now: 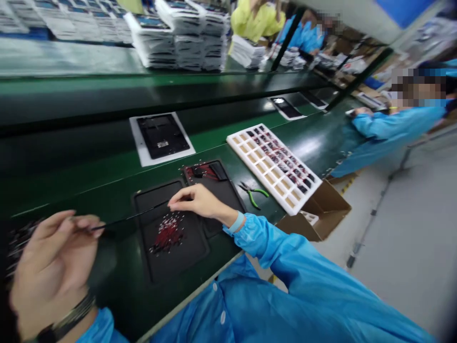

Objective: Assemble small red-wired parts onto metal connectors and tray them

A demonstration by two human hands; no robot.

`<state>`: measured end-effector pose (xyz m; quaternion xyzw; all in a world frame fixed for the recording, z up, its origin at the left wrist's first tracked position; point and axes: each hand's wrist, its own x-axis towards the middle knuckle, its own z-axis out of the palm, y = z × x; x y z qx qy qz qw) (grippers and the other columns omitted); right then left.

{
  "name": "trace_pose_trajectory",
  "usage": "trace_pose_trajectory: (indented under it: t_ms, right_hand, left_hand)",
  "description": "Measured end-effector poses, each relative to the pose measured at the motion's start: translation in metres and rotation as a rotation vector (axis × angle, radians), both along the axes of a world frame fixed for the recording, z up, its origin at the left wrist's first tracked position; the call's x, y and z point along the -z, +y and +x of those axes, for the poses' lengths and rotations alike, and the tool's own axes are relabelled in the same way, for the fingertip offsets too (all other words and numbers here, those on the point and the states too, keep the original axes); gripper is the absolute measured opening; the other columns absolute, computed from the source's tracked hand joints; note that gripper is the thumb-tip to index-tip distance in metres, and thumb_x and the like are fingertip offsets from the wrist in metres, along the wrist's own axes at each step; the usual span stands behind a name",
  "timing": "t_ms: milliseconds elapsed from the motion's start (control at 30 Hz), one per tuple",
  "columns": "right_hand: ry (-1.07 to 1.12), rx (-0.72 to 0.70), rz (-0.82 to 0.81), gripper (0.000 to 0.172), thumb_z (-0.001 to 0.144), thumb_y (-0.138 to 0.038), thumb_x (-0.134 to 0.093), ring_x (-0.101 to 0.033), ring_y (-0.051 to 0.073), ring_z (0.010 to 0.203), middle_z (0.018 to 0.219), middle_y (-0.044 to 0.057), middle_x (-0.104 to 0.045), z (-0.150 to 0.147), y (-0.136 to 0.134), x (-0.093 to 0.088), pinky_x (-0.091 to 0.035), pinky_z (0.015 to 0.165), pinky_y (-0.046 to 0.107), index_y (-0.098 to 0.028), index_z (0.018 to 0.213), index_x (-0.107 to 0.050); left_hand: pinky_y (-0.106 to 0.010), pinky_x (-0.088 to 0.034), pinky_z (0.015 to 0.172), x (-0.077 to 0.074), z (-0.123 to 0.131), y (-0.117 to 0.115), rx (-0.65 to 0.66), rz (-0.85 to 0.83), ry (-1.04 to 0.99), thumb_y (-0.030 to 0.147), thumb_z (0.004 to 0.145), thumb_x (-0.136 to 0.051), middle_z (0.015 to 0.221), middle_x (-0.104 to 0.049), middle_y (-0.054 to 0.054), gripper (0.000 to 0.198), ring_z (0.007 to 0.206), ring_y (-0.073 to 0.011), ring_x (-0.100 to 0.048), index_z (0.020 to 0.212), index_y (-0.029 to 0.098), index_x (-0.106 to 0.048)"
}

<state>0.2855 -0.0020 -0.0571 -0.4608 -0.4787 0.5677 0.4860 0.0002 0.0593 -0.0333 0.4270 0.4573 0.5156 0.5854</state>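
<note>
black wire (132,216) pinched between left hand (53,267) and right hand (200,200) above black tray (180,262).

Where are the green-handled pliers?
In the head view, right of centre, the green-handled pliers lie on the bench between the black mat and the white compartment tray.

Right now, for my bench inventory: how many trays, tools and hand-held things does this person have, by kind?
Black shallow trays: 2
White compartmented tray: 1
Green-handled pliers: 1
Thin black strand, pinched by left hand and right hand: 1
Total: 5
</note>
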Motion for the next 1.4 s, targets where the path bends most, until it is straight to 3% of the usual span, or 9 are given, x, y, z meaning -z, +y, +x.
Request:
trace_pose_trajectory:
  t_ms: [100,333,500,700,800,933,1067,1267,1400]
  right_hand:
    - [-0.106,0.039,0.02,0.021,0.08,-0.033,-0.085,-0.073,0.019,0.086,0.091,0.006,-0.081,0.005,0.002,-0.002,-0.054,0.086,0.032,-0.015,0.09,-0.083]
    - [-0.208,0.05,0.043,0.024,0.083,-0.038,-0.083,-0.069,0.018,0.084,0.092,0.006,-0.079,0.012,0.003,-0.01,-0.052,0.085,0.033,-0.016,0.09,-0.08]
    - [-0.252,-0.019,0.071,0.022,0.086,-0.037,-0.081,-0.065,0.017,0.08,0.088,0.005,-0.077,0.01,0.001,-0.014,-0.051,0.081,0.032,-0.016,0.089,-0.078]
    - [-0.279,-0.113,0.073,0.022,0.087,-0.039,-0.08,-0.067,0.018,0.082,0.088,0.005,-0.077,0.007,-0.003,-0.021,-0.053,0.082,0.034,-0.017,0.088,-0.079]
    - [-0.266,-0.152,0.062,0.021,0.088,-0.039,-0.08,-0.069,0.019,0.083,0.088,0.005,-0.078,0.004,-0.005,-0.024,-0.054,0.083,0.034,-0.018,0.088,-0.08]
    - [-0.26,-0.196,0.055,0.019,0.088,-0.036,-0.079,-0.068,0.018,0.081,0.086,0.005,-0.078,-0.001,-0.007,-0.024,-0.054,0.082,0.033,-0.018,0.088,-0.08]
    - [-0.293,-0.216,0.021,0.02,0.087,-0.037,-0.079,-0.068,0.018,0.078,0.084,0.005,-0.078,-0.004,-0.007,-0.024,-0.055,0.08,0.032,-0.017,0.086,-0.079]
    - [-0.316,-0.26,-0.017,0.02,0.087,-0.037,-0.078,-0.069,0.018,0.076,0.081,0.004,-0.078,-0.006,-0.006,-0.026,-0.055,0.077,0.031,-0.017,0.084,-0.078]
    - [-0.303,-0.292,-0.025,0.02,0.087,-0.037,-0.078,-0.07,0.018,0.079,0.084,0.005,-0.078,-0.004,-0.006,-0.024,-0.056,0.079,0.032,-0.018,0.086,-0.079]
  left_hand:
    - [-0.027,-0.052,0.065,-0.013,0.018,-0.007,-0.045,-0.042,-0.134,0.021,0.072,-0.089,0.076,-0.071,0.003,0.018,0.08,-0.0156,-0.062,0.085,0.03,-0.081]
    - [-0.023,-0.056,0.066,-0.005,0.022,-0.005,-0.01,0.01,-0.137,0.02,0.072,-0.091,0.082,-0.075,-0.003,0.02,0.078,-0.0141,-0.068,0.09,0.019,-0.082]
    - [-0.022,-0.053,0.064,-0.008,0.032,-0.009,0.08,-0.012,0.007,0.025,0.072,-0.091,0.081,-0.077,-0.005,0.023,0.073,-0.0141,-0.07,0.093,0.017,-0.083]
    - [-0.028,-0.056,0.071,-0.015,0.04,-0.017,0.35,-0.044,0.205,0.032,0.073,-0.091,0.086,-0.08,-0.009,0.03,0.077,-0.0189,-0.073,0.096,0.016,-0.083]
    - [-0.03,-0.057,0.077,-0.016,0.044,-0.018,0.423,-0.013,0.257,0.033,0.075,-0.089,0.088,-0.081,-0.009,0.025,0.08,-0.0194,-0.073,0.092,0.016,-0.083]
    - [-0.031,-0.057,0.08,-0.01,0.048,-0.018,0.494,0.018,0.291,0.032,0.078,-0.085,0.091,-0.081,-0.008,0.022,0.082,-0.0193,-0.073,0.093,0.017,-0.083]
    - [-0.029,-0.054,0.074,-0.006,0.051,-0.019,0.57,0.029,0.322,0.033,0.081,-0.082,0.083,-0.078,-0.006,0.022,0.076,-0.0172,-0.07,0.095,0.016,-0.083]
    - [-0.026,-0.049,0.065,-0.012,0.055,-0.022,0.644,0.028,0.376,0.03,0.082,-0.079,0.073,-0.074,-0.004,0.019,0.066,-0.0144,-0.064,0.093,0.015,-0.082]
    - [-0.026,-0.047,0.064,-0.014,0.054,-0.023,0.623,0.034,0.393,0.032,0.083,-0.079,0.074,-0.074,-0.004,0.02,0.067,-0.0138,-0.062,0.093,0.014,-0.082]
